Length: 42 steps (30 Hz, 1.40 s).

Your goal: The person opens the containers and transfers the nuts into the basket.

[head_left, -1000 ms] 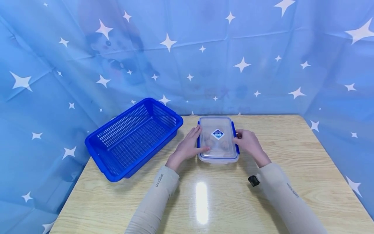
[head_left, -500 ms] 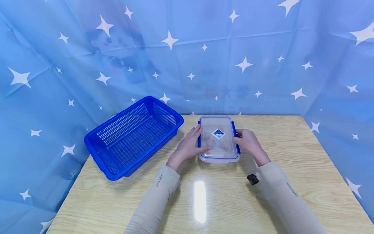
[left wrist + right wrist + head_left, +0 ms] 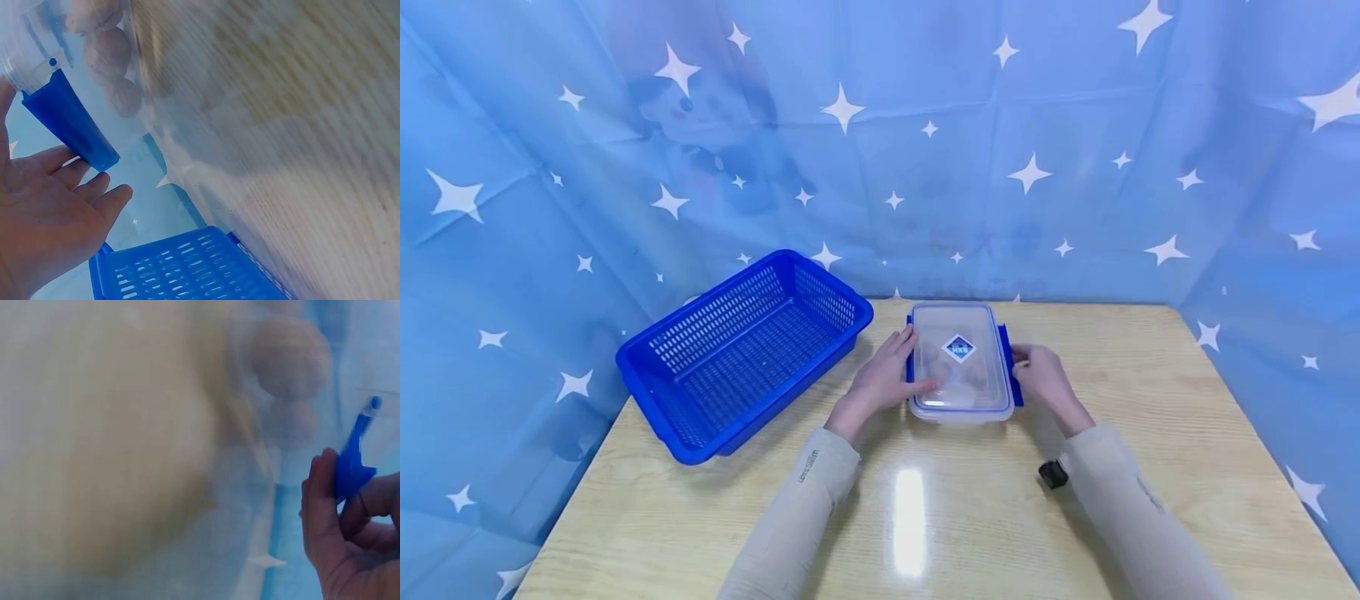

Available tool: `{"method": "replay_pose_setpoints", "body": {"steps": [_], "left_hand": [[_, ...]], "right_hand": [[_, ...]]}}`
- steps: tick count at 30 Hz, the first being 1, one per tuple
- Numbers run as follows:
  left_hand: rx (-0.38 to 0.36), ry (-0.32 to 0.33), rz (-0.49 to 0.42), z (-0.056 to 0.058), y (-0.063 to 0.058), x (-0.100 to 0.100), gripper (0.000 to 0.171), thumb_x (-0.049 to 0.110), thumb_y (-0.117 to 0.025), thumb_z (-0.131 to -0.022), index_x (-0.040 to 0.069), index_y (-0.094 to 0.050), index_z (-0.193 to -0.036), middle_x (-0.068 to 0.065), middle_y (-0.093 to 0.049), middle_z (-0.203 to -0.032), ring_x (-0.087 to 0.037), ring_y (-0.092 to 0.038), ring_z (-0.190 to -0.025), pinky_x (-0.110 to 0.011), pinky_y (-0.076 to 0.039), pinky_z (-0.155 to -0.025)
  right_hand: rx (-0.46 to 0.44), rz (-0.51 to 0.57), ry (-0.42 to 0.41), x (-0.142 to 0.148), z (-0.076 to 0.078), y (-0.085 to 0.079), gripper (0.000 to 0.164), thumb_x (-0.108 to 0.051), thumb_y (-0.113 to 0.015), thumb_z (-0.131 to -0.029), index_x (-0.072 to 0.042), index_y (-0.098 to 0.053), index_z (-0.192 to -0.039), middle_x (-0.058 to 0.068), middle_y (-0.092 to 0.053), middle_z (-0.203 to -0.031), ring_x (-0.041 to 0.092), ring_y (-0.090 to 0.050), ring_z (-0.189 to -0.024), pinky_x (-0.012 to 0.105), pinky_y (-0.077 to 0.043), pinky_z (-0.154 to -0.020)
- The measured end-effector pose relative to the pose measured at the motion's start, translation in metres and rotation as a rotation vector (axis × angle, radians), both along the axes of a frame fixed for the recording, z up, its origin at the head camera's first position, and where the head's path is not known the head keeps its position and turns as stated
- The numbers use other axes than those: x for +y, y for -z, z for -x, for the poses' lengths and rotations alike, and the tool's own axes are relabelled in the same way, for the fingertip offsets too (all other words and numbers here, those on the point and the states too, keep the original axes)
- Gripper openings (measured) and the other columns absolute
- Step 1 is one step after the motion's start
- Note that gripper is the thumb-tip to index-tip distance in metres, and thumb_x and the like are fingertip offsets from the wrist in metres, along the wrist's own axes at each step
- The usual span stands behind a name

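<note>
A clear plastic food container with a lid, blue seal and diamond-shaped label stands at the table's far middle. Several round, brownish balls show through its wall in the left wrist view. My left hand lies at its left side, thumb on the lid and outstretched fingers against the blue left latch. With fingers and thumb my right hand pinches the blue right latch, which is swung outward from the container wall. Part of that latch is hidden by the fingers.
A blue slotted plastic basket stands on the left of the wooden table, tilted diagonally, close to my left hand. Behind the table hangs a blue curtain with white stars.
The right latch has swung outward from the container's side, and my right hand has shifted slightly right with it. My left hand keeps its place on the container.
</note>
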<state>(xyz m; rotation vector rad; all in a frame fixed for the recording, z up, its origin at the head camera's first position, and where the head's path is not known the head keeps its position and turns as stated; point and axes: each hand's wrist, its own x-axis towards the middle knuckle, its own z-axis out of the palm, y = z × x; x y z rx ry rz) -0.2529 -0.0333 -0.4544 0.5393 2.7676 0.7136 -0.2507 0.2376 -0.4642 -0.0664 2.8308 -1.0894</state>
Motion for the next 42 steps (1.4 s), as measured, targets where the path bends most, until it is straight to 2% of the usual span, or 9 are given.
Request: {"method": "replay_pose_setpoints", "body": {"steps": [3,6,10,15,19,29,42], "left_hand": [[-0.003,0.011,0.0,-0.003,-0.001,0.001,0.098,0.062,-0.066,-0.087,0.018,-0.018,-0.161,0.002,-0.011,-0.169,-0.023,-0.01,-0.157,-0.047,-0.023,-0.126],[0.005,0.012,0.005,-0.003,-0.002,0.002,0.098,0.061,-0.066,-0.087,0.018,-0.018,-0.161,0.002,-0.012,-0.169,-0.023,-0.011,-0.157,-0.047,-0.023,-0.126],[-0.005,0.003,0.01,-0.003,-0.004,0.003,0.097,0.061,-0.066,-0.088,0.019,-0.018,-0.161,0.003,-0.011,-0.169,-0.022,-0.01,-0.157,-0.048,-0.023,-0.125],[-0.02,0.0,-0.006,-0.003,-0.003,0.004,0.097,0.061,-0.066,-0.087,0.019,-0.018,-0.161,0.004,-0.01,-0.17,-0.023,-0.009,-0.157,-0.05,-0.023,-0.125],[-0.018,-0.011,-0.003,-0.002,-0.001,0.004,0.097,0.061,-0.066,-0.087,0.02,-0.018,-0.161,0.004,-0.01,-0.17,-0.022,-0.009,-0.157,-0.05,-0.024,-0.125],[-0.01,-0.014,-0.01,-0.001,-0.002,0.003,0.098,0.06,-0.067,-0.087,0.02,-0.017,-0.161,0.005,-0.01,-0.17,-0.021,-0.009,-0.157,-0.05,-0.024,-0.125],[-0.01,-0.019,-0.005,-0.001,-0.002,0.002,0.098,0.06,-0.067,-0.087,0.02,-0.017,-0.161,0.005,-0.01,-0.17,-0.022,-0.009,-0.157,-0.048,-0.024,-0.125]], "right_hand": [[-0.013,0.024,-0.002,0.006,-0.007,0.008,0.051,0.005,-0.044,-0.092,0.018,-0.04,-0.142,0.038,-0.057,-0.129,0.046,-0.065,-0.107,0.046,-0.06,-0.085],[0.023,0.056,-0.003,0.006,-0.011,0.006,0.051,0.0,-0.047,-0.096,0.016,-0.039,-0.143,0.038,-0.052,-0.136,0.05,-0.058,-0.12,0.054,-0.052,-0.1],[0.082,0.118,0.008,0.005,-0.014,0.003,0.049,-0.003,-0.049,-0.097,0.013,-0.042,-0.143,0.035,-0.05,-0.141,0.049,-0.053,-0.128,0.054,-0.047,-0.107],[0.119,0.177,0.023,0.004,-0.018,0.003,0.045,-0.001,-0.05,-0.095,0.012,-0.049,-0.139,0.032,-0.054,-0.139,0.046,-0.055,-0.128,0.051,-0.048,-0.105],[0.115,0.208,0.033,0.003,-0.022,0.001,0.044,-0.001,-0.05,-0.095,0.01,-0.051,-0.139,0.029,-0.056,-0.139,0.043,-0.056,-0.128,0.047,-0.048,-0.104],[0.109,0.262,0.023,0.0,-0.028,-0.003,0.044,-0.003,-0.052,-0.098,0.008,-0.05,-0.14,0.029,-0.054,-0.14,0.043,-0.055,-0.129,0.041,-0.05,-0.101],[0.118,0.301,0.009,-0.003,-0.036,-0.001,0.046,0.0,-0.051,-0.098,0.009,-0.046,-0.142,0.03,-0.051,-0.143,0.044,-0.052,-0.132,0.04,-0.047,-0.102]]}}
